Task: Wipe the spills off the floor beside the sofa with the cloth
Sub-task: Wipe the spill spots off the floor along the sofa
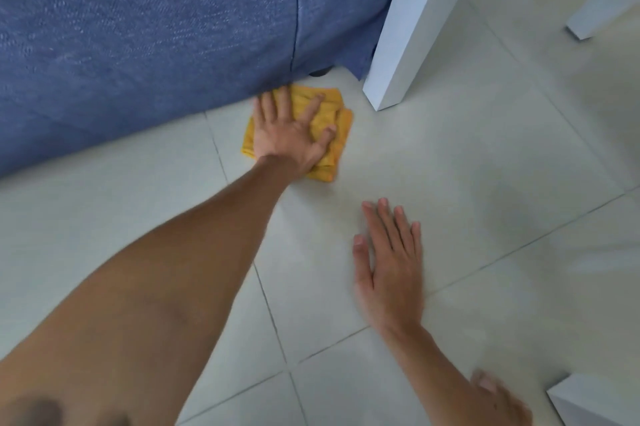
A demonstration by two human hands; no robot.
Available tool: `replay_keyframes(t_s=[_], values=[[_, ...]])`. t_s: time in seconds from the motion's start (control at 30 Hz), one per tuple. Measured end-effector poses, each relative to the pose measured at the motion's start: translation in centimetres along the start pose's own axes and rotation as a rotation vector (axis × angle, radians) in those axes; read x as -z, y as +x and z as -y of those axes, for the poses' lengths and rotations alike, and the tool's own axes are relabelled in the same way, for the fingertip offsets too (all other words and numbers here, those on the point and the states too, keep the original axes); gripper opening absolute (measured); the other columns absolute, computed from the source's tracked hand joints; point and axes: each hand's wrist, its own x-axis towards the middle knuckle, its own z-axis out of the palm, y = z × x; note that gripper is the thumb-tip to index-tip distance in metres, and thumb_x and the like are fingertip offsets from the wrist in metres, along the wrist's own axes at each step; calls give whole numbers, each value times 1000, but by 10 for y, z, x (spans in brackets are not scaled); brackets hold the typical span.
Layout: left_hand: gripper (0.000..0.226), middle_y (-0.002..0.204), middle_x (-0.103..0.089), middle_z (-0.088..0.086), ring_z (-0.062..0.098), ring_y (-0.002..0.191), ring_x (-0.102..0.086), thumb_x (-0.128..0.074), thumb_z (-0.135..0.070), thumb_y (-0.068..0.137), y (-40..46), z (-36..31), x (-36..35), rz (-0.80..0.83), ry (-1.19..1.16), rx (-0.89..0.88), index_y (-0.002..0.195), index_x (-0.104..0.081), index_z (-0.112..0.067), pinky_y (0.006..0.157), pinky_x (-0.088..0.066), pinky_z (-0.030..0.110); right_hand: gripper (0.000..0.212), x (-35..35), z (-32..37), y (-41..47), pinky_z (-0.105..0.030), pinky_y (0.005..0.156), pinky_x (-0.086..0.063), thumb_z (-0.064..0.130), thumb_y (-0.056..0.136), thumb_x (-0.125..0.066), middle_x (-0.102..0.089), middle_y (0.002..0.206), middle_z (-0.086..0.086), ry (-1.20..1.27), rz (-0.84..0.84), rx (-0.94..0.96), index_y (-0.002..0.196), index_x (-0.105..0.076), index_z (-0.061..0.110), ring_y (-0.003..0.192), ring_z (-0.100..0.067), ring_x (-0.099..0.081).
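Observation:
A folded yellow cloth (337, 129) lies on the pale tiled floor (467, 183) right at the bottom edge of the blue sofa (156, 27). My left hand (289, 134) presses flat on top of the cloth with fingers spread, fingertips close to the sofa's fabric. My right hand (389, 262) rests flat and open on a bare tile nearer to me, to the right of the cloth, holding nothing. I cannot make out any spill on the tiles.
A white table leg (405, 34) stands on the floor just right of the cloth. Another white leg (602, 6) is at the far right, and a white corner (595, 401) juts in at the bottom right. A dark sofa foot (318, 72) shows under the fabric.

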Motion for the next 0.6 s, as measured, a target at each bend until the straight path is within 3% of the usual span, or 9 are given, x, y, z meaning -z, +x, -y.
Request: replay_keyframes(t_s=[0.1,0.2,0.3,0.43,0.6], values=[[73,167,7,11,40,152,8,-9,-76,85,-30,-36,-6,32,-7,-190,153,-8,-50,122,2,55,46,11,-4,10,-44,120,-31,24,99,-39,-50,151,-11,209,-100,-53,140,-54,10,143,-21,-41],[71,167,5,9,38,153,7,-16,-76,86,-94,-42,-14,50,-41,-321,152,-11,-51,122,-1,56,43,16,-18,24,-45,115,-37,20,99,-41,-54,146,-16,101,-204,-75,136,-58,6,138,-30,-47],[69,167,2,9,37,153,3,-25,-75,88,-170,-17,-23,25,-53,-368,152,-17,-52,122,-6,56,45,10,-29,32,-52,115,-35,24,99,-38,-54,147,-14,-28,-141,-126,137,-57,9,137,-36,-47],[69,167,-7,8,38,153,-9,-28,-76,87,-195,58,-28,-16,-23,-196,151,-21,-51,121,-13,56,50,1,-32,27,-52,122,-22,30,99,-34,-46,154,-11,-199,-17,-115,143,-51,15,144,-34,-39],[73,167,-6,12,42,151,-9,-20,-77,85,-110,107,-18,-45,-31,179,152,-17,-49,121,-9,57,49,-2,-33,25,-50,124,-19,28,101,-32,-42,157,-9,-235,-44,-127,146,-47,16,148,-31,-34]])
